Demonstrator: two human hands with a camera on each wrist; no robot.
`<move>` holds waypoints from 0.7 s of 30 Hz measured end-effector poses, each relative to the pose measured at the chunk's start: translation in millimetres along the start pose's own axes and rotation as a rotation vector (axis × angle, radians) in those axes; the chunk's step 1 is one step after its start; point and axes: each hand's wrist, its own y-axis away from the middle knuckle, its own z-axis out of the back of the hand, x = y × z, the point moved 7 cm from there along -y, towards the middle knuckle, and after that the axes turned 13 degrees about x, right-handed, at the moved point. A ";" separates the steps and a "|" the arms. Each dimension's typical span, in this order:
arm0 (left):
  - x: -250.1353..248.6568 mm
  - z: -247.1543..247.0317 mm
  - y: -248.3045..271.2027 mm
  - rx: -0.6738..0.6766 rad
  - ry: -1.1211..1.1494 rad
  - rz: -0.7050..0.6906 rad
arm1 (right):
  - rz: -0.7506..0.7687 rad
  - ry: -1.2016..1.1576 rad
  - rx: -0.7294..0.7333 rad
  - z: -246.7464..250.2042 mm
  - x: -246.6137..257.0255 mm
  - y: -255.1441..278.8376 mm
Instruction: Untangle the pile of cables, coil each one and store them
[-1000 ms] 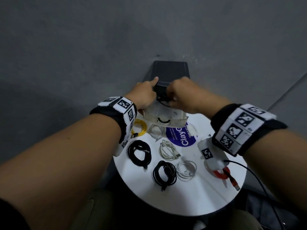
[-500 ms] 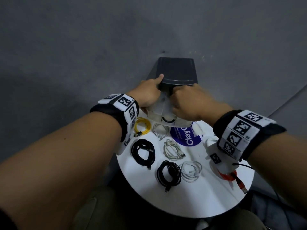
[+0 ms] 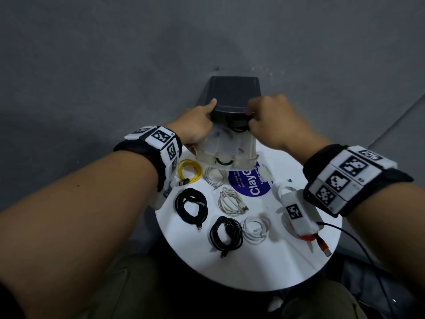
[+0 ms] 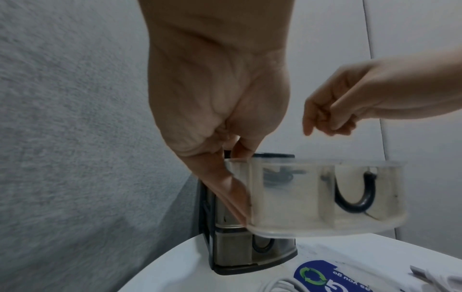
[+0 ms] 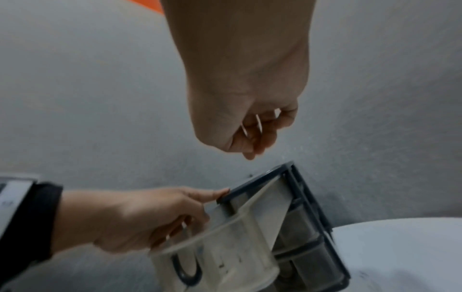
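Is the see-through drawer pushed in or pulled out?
Pulled out: the clear drawer sticks out from the dark cabinet, held by the left hand.

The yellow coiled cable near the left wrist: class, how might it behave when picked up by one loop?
The yellow coiled cable lies in loose loops with no tie that I can see, so it would probably sag and start to uncoil. It looks thin, so likely light. Its plug end sticks out of the coil and may dangle.
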 end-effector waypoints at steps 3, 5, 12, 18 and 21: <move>-0.8 -1.8 0.1 0.006 0.021 -0.003 | -0.162 -0.124 -0.096 8.3 -33.4 13.1; -0.4 -2.0 -0.6 0.006 0.022 -0.002 | -0.269 -0.102 0.092 -7.9 -51.8 16.9; -2.7 -3.0 1.9 0.011 0.003 0.013 | -0.085 -0.251 0.768 -119.5 -45.4 50.6; -3.3 -1.2 2.2 0.011 -0.021 0.024 | -0.018 -0.319 0.770 -155.7 -26.9 44.1; -3.8 -1.9 2.3 0.016 -0.023 0.028 | -0.028 -0.227 0.743 -159.8 -23.5 39.7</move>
